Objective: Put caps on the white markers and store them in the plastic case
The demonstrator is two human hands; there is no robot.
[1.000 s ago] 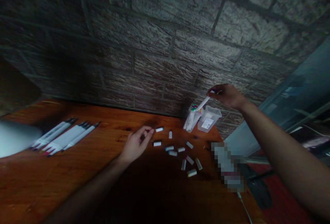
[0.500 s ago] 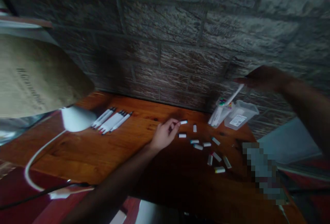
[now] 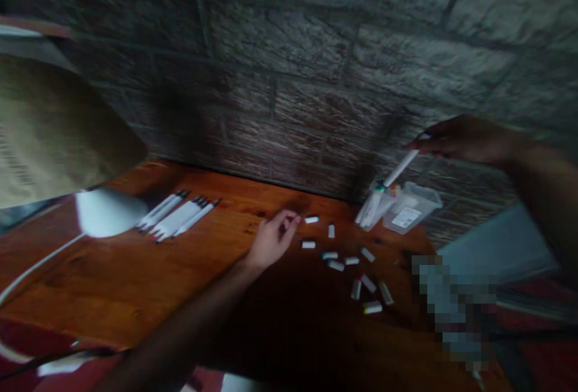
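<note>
My left hand (image 3: 272,238) is just above the wooden table, thumb and forefinger tips together. A small white marker cap (image 3: 311,220) lies just to the right of these fingertips, apart from them. Several more caps, some with coloured ends, are scattered to the right and nearer to me. My right hand (image 3: 465,139) is raised at the right and pinches the upper end of a white marker (image 3: 401,166). This marker slants down to the rim of a clear plastic holder (image 3: 374,210) with several markers in it. Whether its lower end is inside the holder I cannot tell.
A clear plastic box (image 3: 418,206) with a white label stands beside the holder. Several white markers (image 3: 178,217) lie in a row on the table (image 3: 103,283) at left. A lamp with a white base (image 3: 108,214) stands near them. The stone wall (image 3: 307,103) rises behind.
My left hand has let go of the cap and drawn slightly left; the cap stays on the table. My right hand still holds the marker by the holder. The view has turned a little right.
</note>
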